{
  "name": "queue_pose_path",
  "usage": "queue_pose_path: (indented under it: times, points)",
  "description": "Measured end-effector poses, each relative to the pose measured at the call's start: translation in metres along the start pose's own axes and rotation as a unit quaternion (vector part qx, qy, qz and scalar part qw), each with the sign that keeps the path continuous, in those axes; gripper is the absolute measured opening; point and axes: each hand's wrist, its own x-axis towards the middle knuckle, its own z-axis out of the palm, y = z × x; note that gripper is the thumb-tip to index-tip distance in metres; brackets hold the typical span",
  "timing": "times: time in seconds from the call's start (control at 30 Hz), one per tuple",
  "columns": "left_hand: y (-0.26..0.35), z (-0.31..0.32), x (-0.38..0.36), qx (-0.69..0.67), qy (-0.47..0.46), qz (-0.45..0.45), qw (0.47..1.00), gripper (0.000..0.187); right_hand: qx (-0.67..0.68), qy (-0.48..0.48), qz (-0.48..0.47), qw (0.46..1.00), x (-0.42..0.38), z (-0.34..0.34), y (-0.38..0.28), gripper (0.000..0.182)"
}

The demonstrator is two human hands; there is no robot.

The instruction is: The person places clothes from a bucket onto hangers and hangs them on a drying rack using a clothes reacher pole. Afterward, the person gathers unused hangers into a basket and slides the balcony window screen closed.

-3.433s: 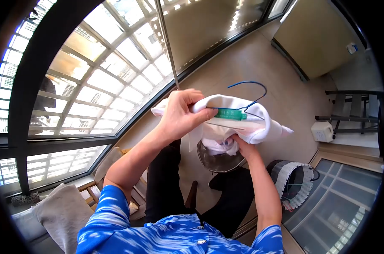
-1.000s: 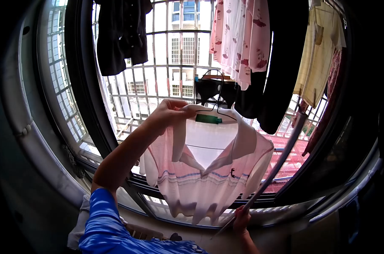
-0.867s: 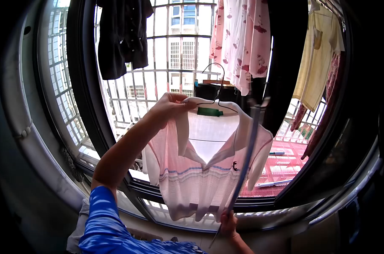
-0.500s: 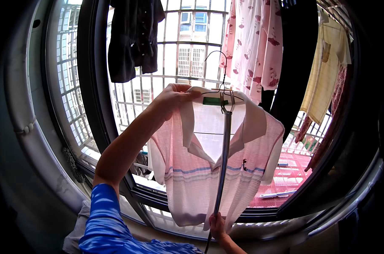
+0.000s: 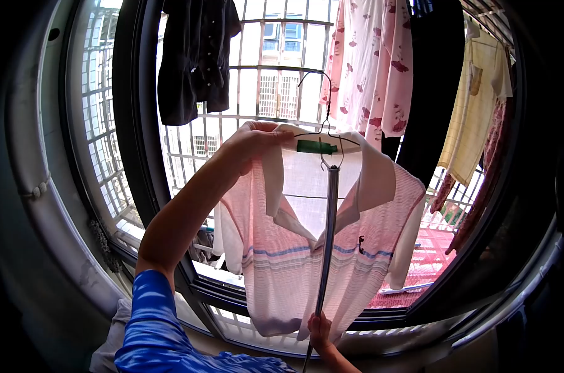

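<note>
A pink and white collared shirt (image 5: 282, 280) with blue and grey stripes hangs on a thin wire hanger (image 5: 328, 102) in front of the window. My left hand (image 5: 257, 140) pinches the shirt at the left side of its collar, by the hanger's shoulder. Lower down, my right hand (image 5: 319, 329) is wrapped round a metal pole (image 5: 330, 230) that runs up in front of the shirt. The pole's forked tip (image 5: 333, 160) reaches the hanger just below its twisted neck. The hanger's hook points up and is free of any rail.
Beyond the window frame (image 5: 136, 105) stand barred grilles (image 5: 276, 65). Dark clothing (image 5: 195, 68), a pink and white floral garment (image 5: 372, 62) and a yellow shirt (image 5: 475, 99) hang outside. Pink mesh (image 5: 440, 255) covers a ledge at right. A pale pipe (image 5: 30, 143) runs down the left wall.
The shirt has turned slightly, its right shoulder and sleeve shifting to the right. The hanger's hook has moved a little up and left. Both hands keep their hold.
</note>
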Motion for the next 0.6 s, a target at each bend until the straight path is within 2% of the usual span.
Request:
queue_pose_path:
  times: [0.2,0.47,0.6]
  points:
    - [0.000,-0.002,-0.006,-0.016,-0.023,-0.005,1.000,0.038,-0.021,-0.002,0.008,1.000,0.001,-0.001,-0.013,0.035]
    - [-0.006,-0.001,-0.008,-0.034,-0.018,-0.007,0.999,0.037,0.075,-0.015,0.016,0.997,0.000,0.003,-0.023,0.036]
    - [-0.002,0.002,-0.012,-0.031,-0.026,-0.023,0.999,0.038,0.043,-0.017,-0.009,0.999,0.009,0.005,-0.048,0.039]
